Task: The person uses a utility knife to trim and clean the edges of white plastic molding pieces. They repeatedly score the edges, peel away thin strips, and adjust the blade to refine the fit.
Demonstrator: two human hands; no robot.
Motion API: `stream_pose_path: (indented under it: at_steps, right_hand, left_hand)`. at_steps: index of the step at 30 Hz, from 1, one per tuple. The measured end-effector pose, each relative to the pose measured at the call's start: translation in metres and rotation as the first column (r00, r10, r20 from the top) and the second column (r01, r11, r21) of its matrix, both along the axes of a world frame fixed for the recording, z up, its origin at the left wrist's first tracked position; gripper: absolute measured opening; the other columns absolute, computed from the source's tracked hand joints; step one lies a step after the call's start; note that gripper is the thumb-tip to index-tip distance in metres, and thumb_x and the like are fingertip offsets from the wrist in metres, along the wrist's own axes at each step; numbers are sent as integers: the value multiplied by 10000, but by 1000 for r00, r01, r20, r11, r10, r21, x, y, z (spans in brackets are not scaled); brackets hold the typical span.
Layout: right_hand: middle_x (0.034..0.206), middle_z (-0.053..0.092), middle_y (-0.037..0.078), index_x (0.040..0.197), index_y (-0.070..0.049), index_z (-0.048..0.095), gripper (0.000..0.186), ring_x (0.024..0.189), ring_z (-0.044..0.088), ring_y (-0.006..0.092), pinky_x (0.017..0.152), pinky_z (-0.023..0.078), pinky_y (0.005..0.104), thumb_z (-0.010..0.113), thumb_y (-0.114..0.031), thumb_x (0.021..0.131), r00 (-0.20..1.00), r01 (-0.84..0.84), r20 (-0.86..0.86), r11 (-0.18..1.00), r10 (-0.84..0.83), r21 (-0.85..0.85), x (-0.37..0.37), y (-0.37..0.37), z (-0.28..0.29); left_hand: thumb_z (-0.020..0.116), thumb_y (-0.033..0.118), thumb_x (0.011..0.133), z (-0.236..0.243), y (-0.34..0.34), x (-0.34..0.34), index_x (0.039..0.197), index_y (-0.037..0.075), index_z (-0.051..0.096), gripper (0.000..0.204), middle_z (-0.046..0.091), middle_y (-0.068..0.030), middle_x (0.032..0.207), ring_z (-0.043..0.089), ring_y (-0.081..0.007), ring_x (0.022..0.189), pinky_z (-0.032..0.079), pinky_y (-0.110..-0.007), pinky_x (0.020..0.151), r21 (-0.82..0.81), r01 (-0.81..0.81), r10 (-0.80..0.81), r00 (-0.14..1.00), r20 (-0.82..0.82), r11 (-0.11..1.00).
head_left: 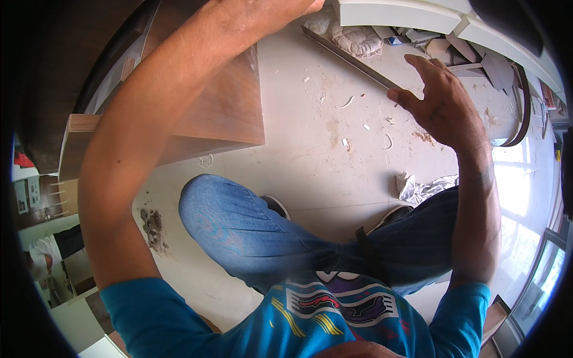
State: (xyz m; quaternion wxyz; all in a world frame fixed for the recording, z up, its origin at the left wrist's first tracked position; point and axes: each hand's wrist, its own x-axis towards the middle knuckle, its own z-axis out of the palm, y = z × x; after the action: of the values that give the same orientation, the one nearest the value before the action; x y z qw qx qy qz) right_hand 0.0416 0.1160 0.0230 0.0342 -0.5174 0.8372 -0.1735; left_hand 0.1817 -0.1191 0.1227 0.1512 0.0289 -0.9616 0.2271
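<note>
The left hand (pixel 314 5) is nearly all cut off by the top edge; its fingers and anything in them are out of sight. On the right hand (pixel 443 102), some fingers hide behind others, and whether the thumb touches the long strip (pixel 349 56) or merely covers its end is unclear. The left forearm (pixel 152 89) hides part of the brown wooden cabinet (pixel 224 104). The jeans (pixel 239 224) partly cover both shoes and the white cloth (pixel 421 188). Many floor scraps (pixel 344 142) are too small to identify.

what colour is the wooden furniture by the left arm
The furniture is brown with wood grain, best seen in the head view.
</note>
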Motion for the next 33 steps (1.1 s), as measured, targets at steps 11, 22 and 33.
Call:
stream_pose_path:
  at_steps: [11, 22, 33]
  right_hand:
    - [1101, 730, 272, 1409, 62, 625, 672, 1099, 730, 359, 951, 591, 466, 836, -365, 935, 996, 30, 78, 999, -31, 10, 4, 0, 10]
    - [1196, 710, 288, 1420, 59, 613, 681, 1104, 733, 379, 982, 580, 468, 825, -377, 942, 994, 35, 103, 996, -43, 81, 9, -1, 15]
    - [1169, 713, 279, 1412, 62, 613, 662, 1088, 736, 360, 941, 597, 465, 815, -372, 956, 998, 11, 63, 998, -14, 58, 2, 0, 9]
  left_hand:
    - [702, 260, 961, 6, 23, 17, 828, 40, 752, 262, 737, -176, 744, 776, -329, 724, 606, -452, 662, 62, -226, 199, 935, 294, 972]
    - [676, 215, 971, -6, -12, 13, 818, 23, 717, 249, 730, -202, 751, 760, -385, 742, 606, -496, 671, 126, -58, 56, 998, 16, 990]
    - [680, 187, 955, -12, -15, 2, 798, 14, 738, 241, 727, -207, 733, 771, -352, 723, 616, -470, 662, 112, -56, 54, 998, 21, 992]
